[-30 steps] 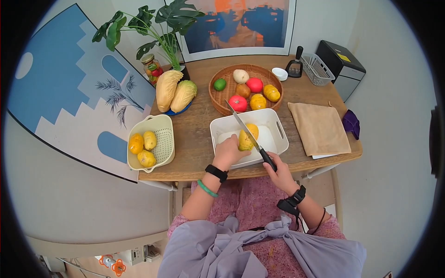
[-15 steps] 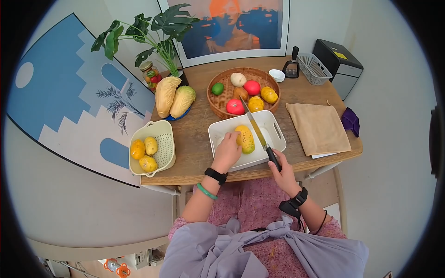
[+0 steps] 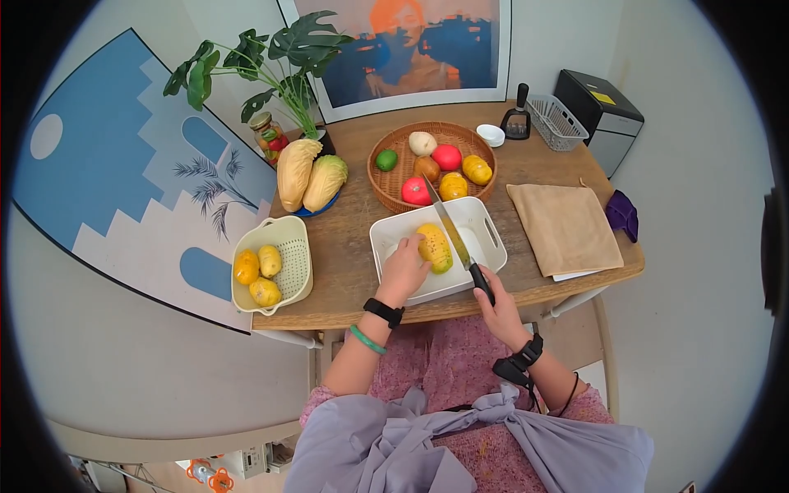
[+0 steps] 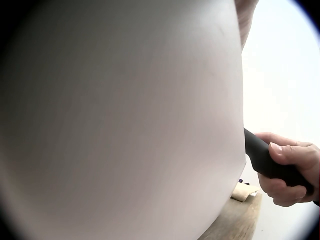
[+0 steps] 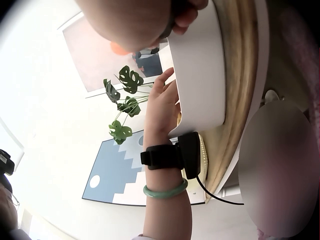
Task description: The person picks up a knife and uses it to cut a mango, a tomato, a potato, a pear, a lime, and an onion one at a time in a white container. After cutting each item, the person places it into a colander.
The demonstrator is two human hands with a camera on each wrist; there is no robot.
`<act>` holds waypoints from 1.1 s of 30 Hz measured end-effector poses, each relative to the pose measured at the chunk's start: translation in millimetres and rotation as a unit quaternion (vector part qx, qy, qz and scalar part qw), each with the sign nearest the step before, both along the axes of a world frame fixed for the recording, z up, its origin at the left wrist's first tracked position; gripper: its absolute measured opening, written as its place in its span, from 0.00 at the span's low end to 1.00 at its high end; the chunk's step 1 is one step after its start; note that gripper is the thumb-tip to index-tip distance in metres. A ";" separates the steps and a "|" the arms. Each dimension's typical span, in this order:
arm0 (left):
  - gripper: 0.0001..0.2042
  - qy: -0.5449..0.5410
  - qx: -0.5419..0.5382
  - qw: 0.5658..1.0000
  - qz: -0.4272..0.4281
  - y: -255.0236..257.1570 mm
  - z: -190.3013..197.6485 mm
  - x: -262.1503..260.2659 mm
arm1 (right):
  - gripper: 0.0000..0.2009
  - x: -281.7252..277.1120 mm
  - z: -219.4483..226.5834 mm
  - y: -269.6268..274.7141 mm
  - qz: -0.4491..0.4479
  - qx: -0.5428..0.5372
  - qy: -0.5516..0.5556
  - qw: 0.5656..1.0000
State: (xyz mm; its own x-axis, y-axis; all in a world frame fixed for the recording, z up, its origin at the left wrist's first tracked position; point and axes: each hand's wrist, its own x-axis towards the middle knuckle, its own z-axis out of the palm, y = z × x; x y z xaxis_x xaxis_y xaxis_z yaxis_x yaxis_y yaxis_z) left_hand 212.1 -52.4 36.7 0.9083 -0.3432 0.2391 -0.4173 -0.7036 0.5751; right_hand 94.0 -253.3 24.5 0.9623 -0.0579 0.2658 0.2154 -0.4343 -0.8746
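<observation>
A speckled yellow mango (image 3: 436,253) with a green end lies in a white tub (image 3: 478,220) at the table's front. My left hand (image 3: 403,267) holds the mango from its left side, thumb near the lower end. My right hand (image 3: 502,310) grips a kitchen knife (image 3: 450,228) by its black handle, and the blade points away to the upper left. In the head view the blade passes along the mango's right side. The left wrist view is mostly filled by the tub's wall, which hides the blade and the mango; the right hand's curled fingers (image 4: 285,192) show round the handle.
A wicker tray (image 3: 380,186) of assorted fruit stands behind the tub. To the left are a pale basket (image 3: 294,246) of yellow fruit and two cabbages (image 3: 297,174) on a blue plate. A brown cloth (image 3: 563,226) lies right, with a grey basket (image 3: 557,123) behind it.
The knife has shifted from over the mango to its right side. My left hand has moved up along the mango's left side. The last half second shows only slight movement.
</observation>
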 end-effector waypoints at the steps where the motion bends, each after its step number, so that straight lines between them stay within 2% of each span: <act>1: 0.26 -0.004 -0.005 1.000 -0.003 -0.2 -1.5 0.4 | 0.21 -1.0 2.0 0.1 0.000 0.000 0.008 1.000; 4: 0.26 0.000 0.003 1.000 0.001 -1.4 3.1 -1.0 | 0.22 1.0 -3.3 -1.6 0.016 -0.007 0.013 1.000; 7: 0.26 -0.004 0.002 1.000 0.000 -0.7 1.1 -0.7 | 0.22 -2.7 10.8 0.7 0.007 -0.012 0.026 1.000; 11: 0.25 0.004 0.001 1.000 0.001 -2.6 5.9 -2.2 | 0.22 -0.8 0.6 -1.0 0.014 -0.017 0.003 1.000; 14: 0.26 0.038 0.017 0.999 0.016 -1.6 8.4 -2.9 | 0.22 -0.2 1.4 1.4 0.013 -0.013 0.006 1.000; 16: 0.26 -0.006 0.001 1.000 0.002 -1.4 1.1 -0.5 | 0.22 -2.0 4.1 1.9 0.008 -0.013 0.030 0.999; 20: 0.25 -0.004 -0.001 1.000 0.006 -1.7 0.7 -0.7 | 0.22 -1.9 1.2 2.0 0.014 -0.014 0.012 1.000; 22: 0.24 0.002 0.007 1.000 0.012 -1.5 0.7 0.0 | 0.22 -3.1 6.3 2.6 0.013 -0.013 0.051 0.999; 28: 0.20 0.011 0.007 1.000 0.019 -1.1 1.5 -0.3 | 0.22 -3.0 2.7 5.5 0.020 -0.017 -0.011 1.000; 33: 0.19 0.017 0.012 1.000 0.018 -2.1 4.0 -1.1 | 0.22 -2.6 2.4 4.0 0.025 -0.017 0.019 0.999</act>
State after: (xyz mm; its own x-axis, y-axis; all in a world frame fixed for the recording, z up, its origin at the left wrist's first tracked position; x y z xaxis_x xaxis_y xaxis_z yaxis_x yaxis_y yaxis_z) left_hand 211.0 -54.5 40.6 0.9274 -0.3160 0.2005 -0.3727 -0.7320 0.5704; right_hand 91.4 -249.3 26.9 0.9731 -0.0010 0.2302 0.2047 -0.4538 -0.8672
